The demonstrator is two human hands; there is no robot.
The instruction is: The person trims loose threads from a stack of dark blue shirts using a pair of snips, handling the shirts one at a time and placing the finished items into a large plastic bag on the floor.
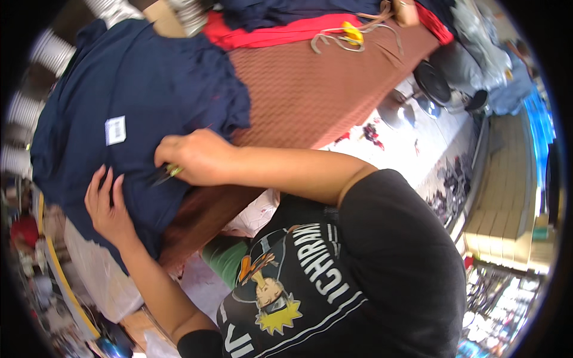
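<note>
A dark navy garment point(149, 77) with a small white barcode tag point(115, 130) lies spread over a brown textured table cover point(310, 89). My right hand point(194, 156) rests on the garment's lower edge, closed around small thread snips point(167, 173) with a yellow-green grip and dark blades pointing left. My left hand point(109, 209) lies flat on the navy cloth just below and left of the snips, fingers spread, holding nothing.
Red cloth point(268, 34) and a yellow object with tan cords point(352, 33) lie at the table's far end. A clear plastic bag point(101, 274) hangs below the table edge. A pale floor with fabric scraps point(412, 149) runs to the right.
</note>
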